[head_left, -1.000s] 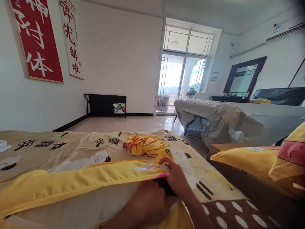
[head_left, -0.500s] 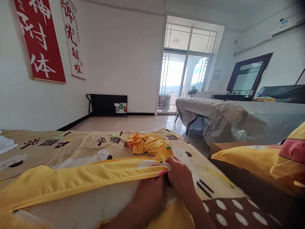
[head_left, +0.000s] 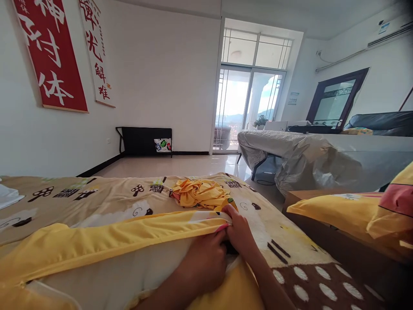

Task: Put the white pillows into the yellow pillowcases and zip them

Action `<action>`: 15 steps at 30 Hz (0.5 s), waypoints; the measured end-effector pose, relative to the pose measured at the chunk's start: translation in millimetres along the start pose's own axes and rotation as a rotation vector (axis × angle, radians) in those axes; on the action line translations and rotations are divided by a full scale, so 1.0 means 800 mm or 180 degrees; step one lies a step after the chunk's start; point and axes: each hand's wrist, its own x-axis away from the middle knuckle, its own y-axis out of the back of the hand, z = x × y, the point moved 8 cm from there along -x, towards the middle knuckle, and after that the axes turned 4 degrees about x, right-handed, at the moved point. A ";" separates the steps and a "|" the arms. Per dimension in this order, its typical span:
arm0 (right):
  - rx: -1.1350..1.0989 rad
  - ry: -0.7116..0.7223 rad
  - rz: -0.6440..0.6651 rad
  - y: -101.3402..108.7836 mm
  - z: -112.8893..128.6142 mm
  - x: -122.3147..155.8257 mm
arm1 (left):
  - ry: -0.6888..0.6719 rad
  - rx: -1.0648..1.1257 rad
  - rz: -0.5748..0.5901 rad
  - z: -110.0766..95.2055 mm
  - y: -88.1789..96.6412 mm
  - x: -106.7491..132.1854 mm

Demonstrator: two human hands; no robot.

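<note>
A yellow pillowcase (head_left: 106, 241) lies across the near side of the bed, its long opening facing me. Inside the opening shows a white pillow (head_left: 129, 267). At the right end of the opening, my right hand (head_left: 239, 226) pinches the pillowcase edge between thumb and fingers, where a white and pink print shows. Just below and left of it is my left hand (head_left: 206, 258), closed, its fingers curled at the same corner against the pillowcase edge. What those fingertips hold is partly hidden. A crumpled yellow cloth (head_left: 201, 193) lies beyond both hands.
A beige patterned blanket (head_left: 106, 193) covers the bed. To the right, yellow pillows (head_left: 338, 211) rest on a brown box (head_left: 300, 198). A table under plastic sheeting (head_left: 309, 159) stands behind them. White fabric (head_left: 9, 191) lies at the far left.
My left hand has shifted slightly up and right, closer to the pillowcase edge. My right hand has risen a little, still pinching the edge.
</note>
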 end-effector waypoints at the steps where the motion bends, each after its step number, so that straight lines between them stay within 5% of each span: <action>1: -0.0063 0.0012 -0.0008 0.000 0.000 -0.001 | -0.0040 0.0051 -0.0022 -0.002 0.003 0.000; 10: -0.0658 0.0138 0.0611 -0.005 -0.003 0.000 | 0.0460 0.0636 0.0164 0.014 0.012 0.000; 15: 0.0000 -0.0026 0.0108 0.004 -0.002 0.001 | 0.0685 0.1161 -0.0354 0.039 0.016 -0.010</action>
